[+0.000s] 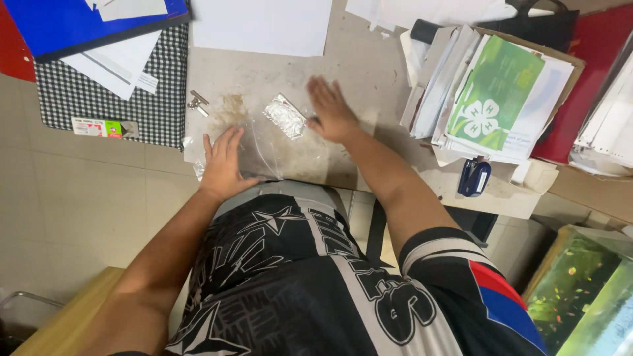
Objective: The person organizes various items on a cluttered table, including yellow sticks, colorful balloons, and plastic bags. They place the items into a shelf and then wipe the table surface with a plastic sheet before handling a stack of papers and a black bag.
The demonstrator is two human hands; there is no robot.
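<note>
The left hand [223, 165] lies spread flat on a clear plastic bag [270, 155] on the worn surface [369, 72], the right hand [331, 112], grip open, beside a crinkled foil packet [285, 117]; both look light, limp and slippery, best pinched at an edge.

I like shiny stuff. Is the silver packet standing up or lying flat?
Lying flat. The silver packet rests on the table, beside the right hand.

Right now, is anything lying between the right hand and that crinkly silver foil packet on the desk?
Nothing visible does. The right hand lies flat just beside the foil packet, on the clear plastic bag that the left hand presses down.
</note>
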